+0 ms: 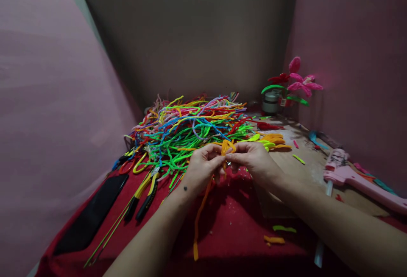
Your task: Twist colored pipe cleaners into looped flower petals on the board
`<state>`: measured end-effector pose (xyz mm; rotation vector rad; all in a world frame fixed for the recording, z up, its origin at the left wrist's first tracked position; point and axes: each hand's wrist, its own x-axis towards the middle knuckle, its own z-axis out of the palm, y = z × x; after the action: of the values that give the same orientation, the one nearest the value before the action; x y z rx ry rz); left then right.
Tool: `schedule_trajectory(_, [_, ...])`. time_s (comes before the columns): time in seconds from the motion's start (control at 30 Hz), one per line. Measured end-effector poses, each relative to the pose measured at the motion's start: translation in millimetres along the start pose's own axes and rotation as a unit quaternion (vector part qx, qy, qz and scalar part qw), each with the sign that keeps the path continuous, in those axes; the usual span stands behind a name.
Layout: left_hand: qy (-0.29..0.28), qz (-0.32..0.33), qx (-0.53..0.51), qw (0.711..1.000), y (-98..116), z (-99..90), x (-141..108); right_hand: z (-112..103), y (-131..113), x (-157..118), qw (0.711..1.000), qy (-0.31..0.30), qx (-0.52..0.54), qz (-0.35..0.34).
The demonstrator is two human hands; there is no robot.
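Observation:
An orange pipe cleaner [199,213], bent into loops at its top, is pinched between my two hands over the red cloth. My left hand [205,164] closes its fingers on the lower left of the loops. From the right, my right hand [251,158] pinches the same piece, close to the left fingertips. One long orange end hangs below the hands towards the front of the table. Just behind the hands lies a big heap of coloured pipe cleaners [190,128], green ones nearest.
Pliers [143,194], thin green wires [110,234] and a black flat object [92,213] lie left. Cardboard [311,171] at the right bears orange and yellow pieces and a pink glue gun [359,179]. Fuzzy flowers [305,84] stand behind. Short scraps [284,229] lie in front.

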<state>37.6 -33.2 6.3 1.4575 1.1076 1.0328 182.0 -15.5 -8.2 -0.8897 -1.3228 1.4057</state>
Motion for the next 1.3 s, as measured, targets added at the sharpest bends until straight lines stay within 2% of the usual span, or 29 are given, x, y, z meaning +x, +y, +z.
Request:
schedule_trajectory(0.1, [-0.009, -0.008, 0.007, 1.000, 0, 0.4, 1, -3, 5, 2, 0.998, -0.037, 0.049, 0.033])
schedule_trajectory(0.23, [0.030, 0.015, 0.017, 0.999, -3, 3.8, 2, -8, 5, 7, 0.985, -0.095, 0.132, 0.061])
schedule_trajectory(0.33, [0.023, 0.025, 0.016, 0.999, -4, 6.3, 1, -11, 4, 11, 0.982, -0.072, 0.167, 0.057])
schedule_trajectory(0.5, [-0.046, 0.039, 0.048, 0.997, -8, 4.2, 2, -10, 9, 15, 0.994, -0.040, 0.106, -0.001])
schedule_trajectory(0.57, [-0.053, 0.041, 0.064, 0.996, -8, 2.2, 2, -9, 10, 15, 0.995, -0.026, 0.096, -0.011])
schedule_trajectory(0.83, [-0.003, 0.038, 0.186, 0.982, -2, -2.4, 2, -4, 10, 12, 0.984, -0.056, 0.167, 0.006])
schedule_trajectory(0.9, [0.012, 0.067, 0.238, 0.969, -1, -4.7, 3, -4, 10, 12, 0.982, -0.061, 0.180, 0.010])
schedule_trajectory(1.07, [0.001, 0.151, 0.329, 0.932, -6, -11.7, 6, -4, 7, 11, 0.985, -0.060, 0.160, 0.021])
schedule_trajectory(1.2, [0.003, 0.168, 0.354, 0.920, -6, -17.0, 8, -6, 4, 10, 0.992, -0.039, 0.121, 0.013])
schedule_trajectory(1.3, [0.047, 0.187, 0.333, 0.923, -2, -17.2, 7, -7, 5, 10, 0.996, -0.014, 0.091, -0.006])
